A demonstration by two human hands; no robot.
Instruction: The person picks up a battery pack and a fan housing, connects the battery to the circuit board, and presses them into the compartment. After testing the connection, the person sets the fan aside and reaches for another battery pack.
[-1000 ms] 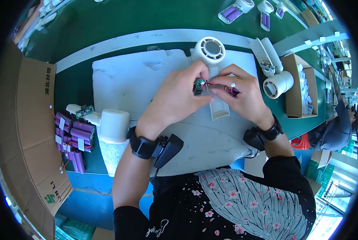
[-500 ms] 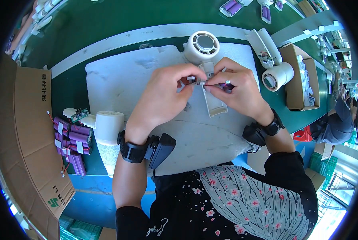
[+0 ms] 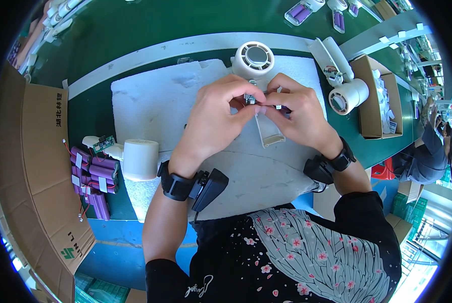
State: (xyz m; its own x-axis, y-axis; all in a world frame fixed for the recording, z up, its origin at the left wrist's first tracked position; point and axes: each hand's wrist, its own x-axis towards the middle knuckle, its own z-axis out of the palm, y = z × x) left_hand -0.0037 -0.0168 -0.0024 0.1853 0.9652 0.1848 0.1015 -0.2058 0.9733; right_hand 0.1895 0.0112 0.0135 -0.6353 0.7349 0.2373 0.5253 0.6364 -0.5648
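Observation:
A white handheld fan lies on the white foam pad, its round head away from me and its opened handle shell toward me. Over the handle, my left hand pinches a small circuit board between thumb and fingers. My right hand is closed in a pinch right beside it, fingertips nearly meeting the left ones. A small white connector shows at the right fingers, and something purple is partly hidden beneath them. What the right fingertips grip is too small to make out.
Purple battery packs with wires lie at the left, by another white fan with a green board. A further opened fan and a cardboard box of parts stand at the right. A large carton borders the left side.
The circuit board in my left fingers has turned and now shows more of its face. My left hand has shifted slightly right; the right hand stays close to its place.

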